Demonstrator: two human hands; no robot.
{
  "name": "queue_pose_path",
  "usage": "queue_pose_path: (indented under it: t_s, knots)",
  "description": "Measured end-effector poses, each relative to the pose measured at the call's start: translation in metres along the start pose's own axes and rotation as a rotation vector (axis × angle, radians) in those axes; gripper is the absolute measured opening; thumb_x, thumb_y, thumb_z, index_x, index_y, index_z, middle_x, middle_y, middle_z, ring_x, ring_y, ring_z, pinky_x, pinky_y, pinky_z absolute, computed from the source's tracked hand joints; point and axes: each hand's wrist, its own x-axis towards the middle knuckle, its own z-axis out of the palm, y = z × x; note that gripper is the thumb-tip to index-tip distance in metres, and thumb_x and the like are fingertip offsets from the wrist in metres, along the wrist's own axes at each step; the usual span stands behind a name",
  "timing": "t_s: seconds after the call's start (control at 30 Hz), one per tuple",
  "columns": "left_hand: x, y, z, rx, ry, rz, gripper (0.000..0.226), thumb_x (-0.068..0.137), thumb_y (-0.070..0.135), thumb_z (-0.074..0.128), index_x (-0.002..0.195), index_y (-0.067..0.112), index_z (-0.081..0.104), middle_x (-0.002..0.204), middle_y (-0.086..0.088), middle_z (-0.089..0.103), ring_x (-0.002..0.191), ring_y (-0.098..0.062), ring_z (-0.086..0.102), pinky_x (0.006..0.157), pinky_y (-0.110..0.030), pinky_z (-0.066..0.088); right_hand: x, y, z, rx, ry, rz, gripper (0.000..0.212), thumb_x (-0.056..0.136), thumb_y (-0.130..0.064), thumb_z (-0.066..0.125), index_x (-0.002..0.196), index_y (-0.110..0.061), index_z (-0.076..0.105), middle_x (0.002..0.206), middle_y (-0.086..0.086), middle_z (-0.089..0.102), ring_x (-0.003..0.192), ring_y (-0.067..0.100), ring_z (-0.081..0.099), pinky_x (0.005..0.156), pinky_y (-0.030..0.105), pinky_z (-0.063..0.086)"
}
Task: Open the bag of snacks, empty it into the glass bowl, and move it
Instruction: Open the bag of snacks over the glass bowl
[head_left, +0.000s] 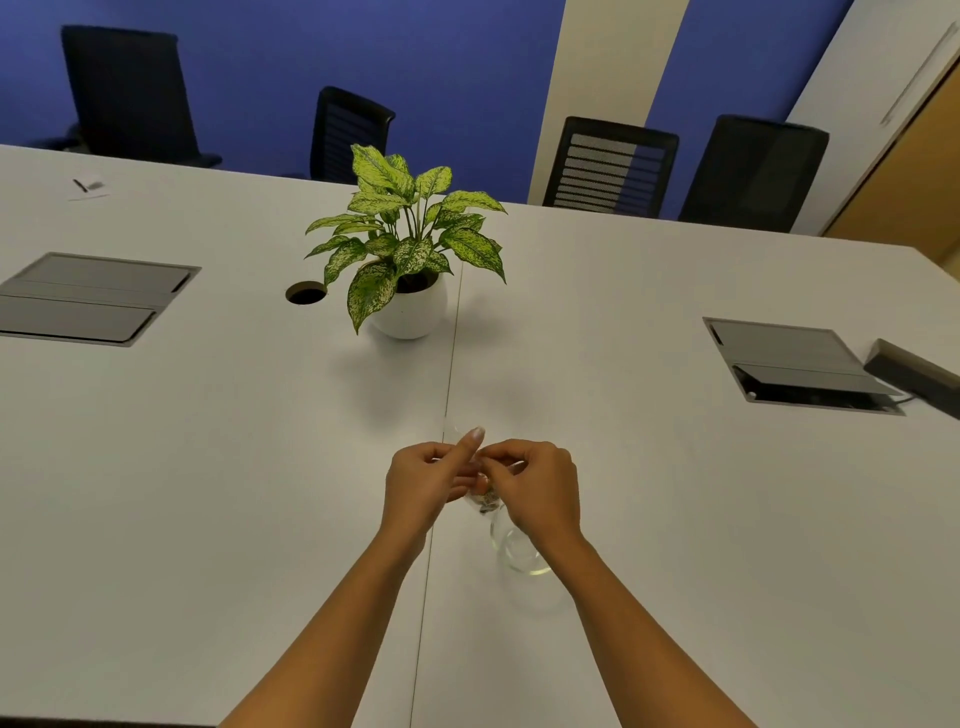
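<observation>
A small clear bag of snacks (484, 498) hangs between my two hands above the white table (208, 467), with dark and orange pieces visible at its bottom. My left hand (423, 478) pinches the bag's top from the left, its thumb raised. My right hand (540, 486) pinches the same top edge from the right. The clear glass bowl (517, 553) stands on the table just below and near the bag, partly hidden under my right wrist. The bag's upper part is mostly covered by my fingers.
A potted plant (410, 260) in a white pot stands behind the hands at mid-table. Grey cable hatches (88, 299) (795, 364) lie left and right, and a round cable hole (305, 292) is beside the plant. A dark box (914, 374) sits far right. Black chairs (608, 166) line the far side.
</observation>
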Motion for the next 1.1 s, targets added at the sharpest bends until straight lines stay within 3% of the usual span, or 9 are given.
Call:
queue_pose_path:
  t_s: [0.17,0.27,0.5,0.7,0.87,1.1]
  knots:
    - [-0.001,0.0,-0.003,-0.079,-0.012,-0.057,0.022,0.082,0.028,0.073,0.084,0.006,0.076,0.074,-0.009,0.077,0.07,-0.019,0.076,0.058,-0.017,0.057,-0.008,0.003,0.004,-0.036,0.017,-0.067,0.008,0.081,-0.034,0.073,0.084,-0.029,0.078,0.075,-0.014,0.075,0.069,-0.003,0.065,0.061,0.01,0.049]
    - [-0.001,-0.001,-0.003,-0.102,-0.011,-0.077,0.016,0.085,0.02,0.07,0.089,0.006,0.076,0.08,-0.012,0.077,0.07,-0.019,0.076,0.059,-0.018,0.058,-0.011,0.005,0.005,-0.021,0.02,-0.068,0.01,0.082,-0.033,0.073,0.087,-0.026,0.078,0.078,-0.012,0.076,0.072,0.001,0.067,0.068,0.017,0.056]
    - [0.001,-0.002,-0.002,-0.103,-0.047,-0.051,0.013,0.088,0.022,0.067,0.088,0.013,0.075,0.082,-0.008,0.077,0.073,-0.018,0.076,0.061,-0.019,0.059,-0.014,0.005,0.006,0.085,-0.009,-0.03,0.011,0.082,-0.032,0.073,0.091,-0.026,0.076,0.081,-0.015,0.074,0.077,-0.004,0.068,0.071,0.013,0.056]
    - [0.002,-0.003,0.001,-0.066,-0.058,-0.038,0.013,0.09,0.022,0.064,0.088,0.014,0.075,0.077,-0.003,0.077,0.071,-0.015,0.076,0.06,-0.017,0.058,-0.011,0.003,0.003,0.176,0.002,0.057,0.014,0.087,-0.034,0.067,0.093,-0.025,0.076,0.076,-0.017,0.071,0.074,-0.003,0.069,0.063,0.01,0.054]
    - [0.003,-0.003,0.003,-0.073,-0.067,-0.035,0.013,0.09,0.023,0.064,0.085,0.018,0.075,0.082,-0.003,0.077,0.076,-0.016,0.076,0.061,-0.017,0.058,-0.011,0.004,0.002,0.238,-0.024,0.071,0.018,0.08,-0.029,0.077,0.096,-0.024,0.076,0.08,-0.019,0.071,0.075,-0.005,0.07,0.06,0.007,0.051]
    - [0.0,-0.011,0.004,-0.114,-0.072,-0.062,0.022,0.079,0.029,0.076,0.086,0.008,0.076,0.077,-0.006,0.078,0.073,-0.017,0.076,0.06,-0.018,0.057,-0.021,0.009,0.009,0.145,-0.014,0.035,0.021,0.081,-0.025,0.075,0.101,-0.02,0.076,0.09,-0.003,0.076,0.077,0.003,0.071,0.075,0.017,0.058]
